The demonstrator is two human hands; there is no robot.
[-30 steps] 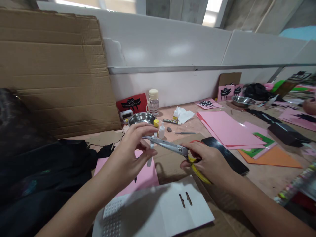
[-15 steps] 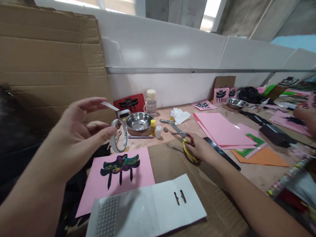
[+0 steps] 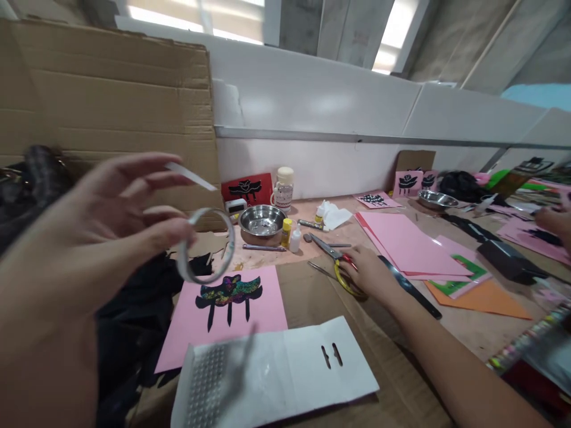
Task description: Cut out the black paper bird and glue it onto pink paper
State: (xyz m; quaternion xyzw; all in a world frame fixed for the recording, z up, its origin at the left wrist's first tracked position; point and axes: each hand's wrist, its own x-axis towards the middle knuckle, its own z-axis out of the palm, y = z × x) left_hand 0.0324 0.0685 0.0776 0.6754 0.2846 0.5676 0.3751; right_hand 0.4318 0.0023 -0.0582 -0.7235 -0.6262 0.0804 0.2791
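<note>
The left hand (image 3: pixel 102 220) is raised at 9 o'clock, fingers pinched on a tape roll (image 3: pixel 207 245) with what appears to be a cut strip (image 3: pixel 190 175) stuck to a fingertip. The right hand (image 3: pixel 370 274) rests on the counter (image 3: pixel 464 321) at 2 o'clock, loosely closed over the scissors (image 3: pixel 334 261). Cutting looks finished; the next move calls for placing the strip precisely at the pink card (image 3: pixel 263 309).

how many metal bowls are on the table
2. One metal bowl stands near the wall beside the small glue bottles, ahead of the scissors under the right hand. The second metal bowl is farther right. Clutter may hide more.
</note>
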